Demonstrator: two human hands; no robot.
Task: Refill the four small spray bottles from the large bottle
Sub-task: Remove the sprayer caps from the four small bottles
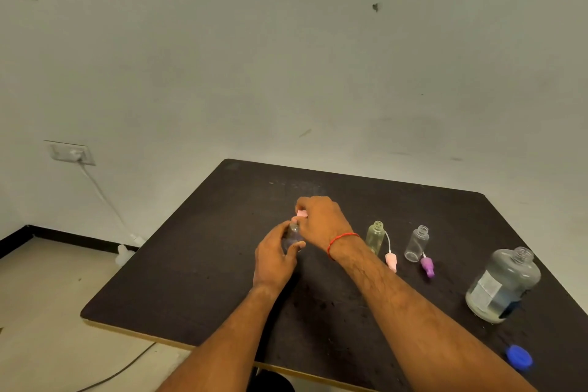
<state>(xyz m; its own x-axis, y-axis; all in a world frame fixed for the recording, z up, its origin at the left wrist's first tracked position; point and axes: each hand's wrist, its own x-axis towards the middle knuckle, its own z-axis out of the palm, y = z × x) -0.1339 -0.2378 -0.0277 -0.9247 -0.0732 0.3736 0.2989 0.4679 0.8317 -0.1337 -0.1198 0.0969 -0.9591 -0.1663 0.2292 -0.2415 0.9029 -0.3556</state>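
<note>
My left hand grips a small clear spray bottle near the middle of the dark table. My right hand is closed on that bottle's pink spray cap at its top. To the right stand two uncapped small bottles: a yellowish one with a pink spray head lying beside it, and a clear one with a purple spray head lying beside it. The large clear bottle stands uncapped at the right, partly filled. Its blue cap lies near the front edge.
The table's back edge meets a pale wall. A wall socket with a white cable sits at the left, and another cable runs over the floor beside the table's left edge.
</note>
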